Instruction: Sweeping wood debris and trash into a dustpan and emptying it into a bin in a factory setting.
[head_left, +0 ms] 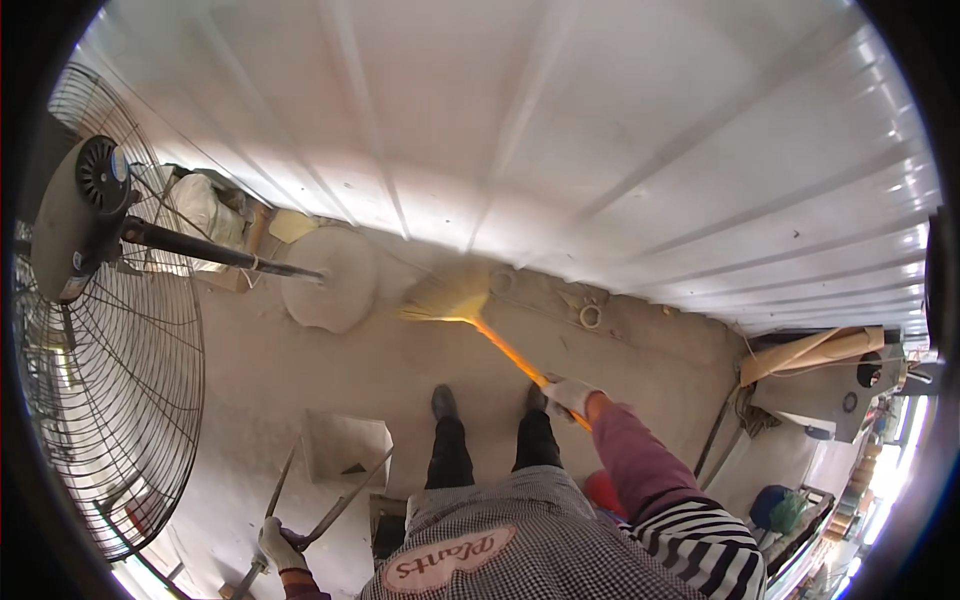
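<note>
Two gloved hands are both occupied: the right hand [570, 392] grasps an orange-handled broom [508, 349], and the left hand [280, 545] is clenched on the forked handle [343, 501] of a dustpan [340, 438]. Taking the round fan base [335, 300] as landmark, the broom's yellow bristles [450, 300] are just to its right, and the dustpan is on its nearer side. I judge that a sweeping stroke is in hand; the next move calls for drawing the bristles low with a steady wrist. Beyond the base, the ribbed wall [560, 130] makes a hard edge; to its left, the fan cage [135, 410] limits movement. To its right, the floor [640, 370] offers swinging room, beyond the person's dark shoes [444, 402].
</note>
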### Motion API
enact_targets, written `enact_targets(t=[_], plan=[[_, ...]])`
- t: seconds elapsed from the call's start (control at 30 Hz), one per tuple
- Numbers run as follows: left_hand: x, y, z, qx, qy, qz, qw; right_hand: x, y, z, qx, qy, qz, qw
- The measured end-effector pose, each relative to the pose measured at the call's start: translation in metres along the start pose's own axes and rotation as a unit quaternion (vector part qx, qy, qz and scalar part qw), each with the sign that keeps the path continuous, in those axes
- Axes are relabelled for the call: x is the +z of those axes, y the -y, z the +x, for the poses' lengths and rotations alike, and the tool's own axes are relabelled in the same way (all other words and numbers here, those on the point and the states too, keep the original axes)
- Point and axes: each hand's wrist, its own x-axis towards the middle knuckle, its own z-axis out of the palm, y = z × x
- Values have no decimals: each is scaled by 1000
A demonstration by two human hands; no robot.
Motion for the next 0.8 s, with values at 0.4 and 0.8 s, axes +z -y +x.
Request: enact_targets(t=[0.4,0.8], plan=[[47,-15,17,58,48,-13,997,12,-17,-49,-47,-27,-128,990],[110,-45,-51,120,130,24,984,-71,-180,-113,57,-60,165,983]])
